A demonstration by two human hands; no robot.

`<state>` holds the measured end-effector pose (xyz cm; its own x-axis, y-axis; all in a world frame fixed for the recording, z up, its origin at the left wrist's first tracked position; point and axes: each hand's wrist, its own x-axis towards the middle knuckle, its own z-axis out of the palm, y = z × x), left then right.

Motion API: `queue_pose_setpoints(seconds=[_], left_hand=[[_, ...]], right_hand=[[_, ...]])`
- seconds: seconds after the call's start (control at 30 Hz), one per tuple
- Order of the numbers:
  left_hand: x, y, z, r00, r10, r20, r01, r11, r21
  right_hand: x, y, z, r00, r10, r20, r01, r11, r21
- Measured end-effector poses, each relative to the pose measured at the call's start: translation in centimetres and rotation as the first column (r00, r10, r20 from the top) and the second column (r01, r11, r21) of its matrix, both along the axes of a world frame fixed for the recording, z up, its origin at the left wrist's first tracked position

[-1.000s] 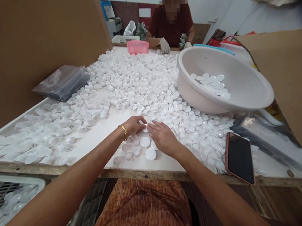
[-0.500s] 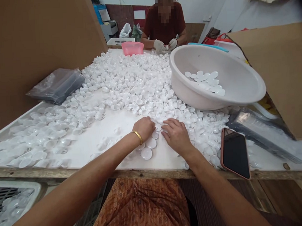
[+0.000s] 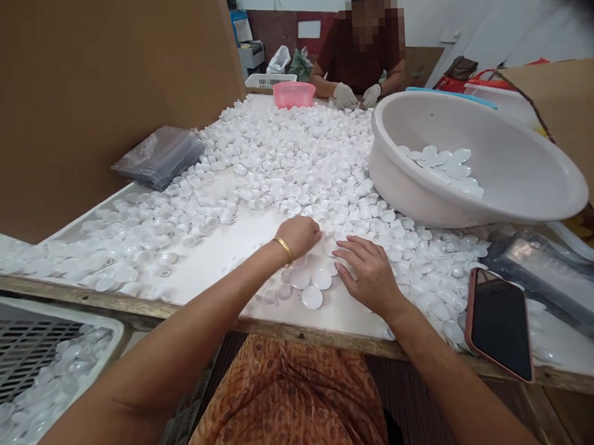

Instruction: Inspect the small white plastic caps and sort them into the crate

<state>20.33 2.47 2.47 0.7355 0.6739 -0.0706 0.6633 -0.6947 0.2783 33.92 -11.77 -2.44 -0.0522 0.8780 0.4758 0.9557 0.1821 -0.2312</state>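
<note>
My left hand [image 3: 298,235], with a gold bangle at its wrist, is curled at the near edge of a large heap of small glossy white plastic pieces [image 3: 294,154]. Its fingers point away from me, so whatever they grip is hidden. Just to the right, my right hand [image 3: 368,272] hovers or rests with fingers loosely spread beside the heap; nothing shows in it. Between the hands and the table edge lie several flat round white discs [image 3: 312,298]. Fainter translucent pieces lie left of them under my left forearm.
A big white basin [image 3: 419,201] holding white discs stands at the right. A phone [image 3: 498,322] lies by the front edge near plastic bags [image 3: 549,264]. Cardboard [image 3: 99,93] walls the left side. A crate [image 3: 30,313] of pieces sits lower left. A gloved co-worker [image 3: 361,59] sits opposite, near a pink basket [image 3: 294,95].
The view has swung left, shifting things rightward. My left hand has moved slightly forward, and my right fingers are spread wider. The co-worker's gloved hands have lowered to the heap.
</note>
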Motion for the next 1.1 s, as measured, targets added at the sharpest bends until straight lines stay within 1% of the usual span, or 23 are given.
queue_pose_setpoints(seconds=[0.03, 0.07, 0.1, 0.13, 0.17, 0.2, 0.23, 0.27, 0.3, 0.33, 0.4, 0.47, 0.53, 0.63, 0.7, 0.77, 0.87, 0.97, 1.03, 1.1], left_hand=[[-1.2, 0.4, 0.5, 0.997, 0.059, 0.048, -0.057, 0.998, -0.039], [-2.6, 0.7, 0.9, 0.985, 0.137, 0.103, -0.125, 0.986, -0.112], [-3.9, 0.8, 1.1, 0.961, 0.230, 0.155, -0.193, 0.956, -0.221], [-5.2, 0.8, 1.1, 0.925, 0.328, 0.193, -0.248, 0.903, -0.351], [-6.3, 0.6, 1.0, 0.882, 0.418, 0.217, -0.277, 0.833, -0.479], [-7.2, 0.3, 0.8, 0.843, 0.486, 0.231, -0.281, 0.763, -0.582], [-7.9, -0.1, 0.4, 0.807, 0.536, 0.247, -0.271, 0.709, -0.651], [-8.3, -0.4, 0.1, 0.777, 0.571, 0.265, -0.261, 0.676, -0.690], [-8.7, -0.8, -0.2, 0.753, 0.594, 0.283, -0.257, 0.662, -0.704], [-9.0, -1.1, -0.5, 0.738, 0.606, 0.296, -0.263, 0.662, -0.702], [-9.4, -1.5, -1.0, 0.734, 0.610, 0.299, -0.287, 0.678, -0.677], [-9.8, -1.6, -1.3, 0.759, 0.588, 0.281, -0.293, 0.693, -0.659], [-10.0, -1.7, -1.5, 0.804, 0.534, 0.260, -0.279, 0.726, -0.629], [-9.9, -1.9, -1.6, 0.874, 0.438, 0.208, -0.288, 0.814, -0.504], [-9.7, -2.0, -1.6, 0.907, 0.393, 0.153, -0.315, 0.872, -0.373], [-9.4, -2.1, -1.5, 0.929, 0.354, 0.112, -0.316, 0.912, -0.262], [-9.3, -2.2, -1.7, 0.947, 0.306, 0.094, -0.288, 0.943, -0.169], [-9.7, -2.7, -2.1, 0.954, 0.271, 0.130, -0.265, 0.962, -0.063], [-10.2, -3.3, -2.3, 0.965, 0.181, 0.191, -0.195, 0.979, 0.057], [-10.9, -4.2, -2.4, 0.975, 0.023, 0.221, -0.067, 0.979, 0.193]], right_hand=[[-0.2, 0.0, 0.2, 1.000, 0.009, 0.005, -0.009, 1.000, -0.009], [-0.4, 0.1, 0.4, 1.000, 0.016, 0.008, -0.016, 1.000, -0.019], [-0.7, 0.2, 0.6, 1.000, 0.025, 0.007, -0.025, 0.999, -0.029], [-1.1, 0.5, 0.9, 0.999, 0.035, 0.003, -0.035, 0.999, -0.039], [-1.6, 0.8, 1.2, 0.999, 0.047, -0.005, -0.047, 0.998, -0.049], [-2.2, 1.3, 1.6, 0.998, 0.065, -0.013, -0.066, 0.996, -0.063], [-2.8, 1.8, 1.9, 0.996, 0.091, -0.017, -0.092, 0.992, -0.082], [-3.5, 2.4, 2.2, 0.993, 0.120, -0.016, -0.121, 0.987, -0.107], [-4.1, 3.0, 2.4, 0.989, 0.149, -0.011, -0.149, 0.979, -0.138], [-4.7, 3.5, 2.6, 0.985, 0.174, -0.004, -0.172, 0.969, -0.175], [-5.5, 4.5, 2.5, 0.982, 0.188, 0.002, -0.182, 0.954, -0.239], [-5.6, 5.2, 2.1, 0.990, 0.143, -0.001, -0.138, 0.957, -0.254], [-5.2, 5.6, 1.5, 0.997, 0.079, 0.001, -0.077, 0.973, -0.219], [-4.5, 5.5, 0.7, 0.999, 0.033, -0.005, -0.033, 0.990, -0.136], [-4.6, 5.0, 0.5, 0.997, 0.065, -0.028, -0.067, 0.994, -0.086], [-5.2, 4.4, 0.6, 0.989, 0.141, -0.052, -0.143, 0.989, -0.038], [-6.5, 3.7, 0.9, 0.963, 0.267, -0.041, -0.268, 0.963, -0.011], [-7.5, 3.4, 0.9, 0.943, 0.332, 0.027, -0.332, 0.943, -0.015], [-7.7, 3.4, 0.8, 0.934, 0.349, 0.080, -0.350, 0.937, 0.001], [-7.8, 3.4, 0.7, 0.926, 0.354, 0.131, -0.359, 0.933, 0.014]])
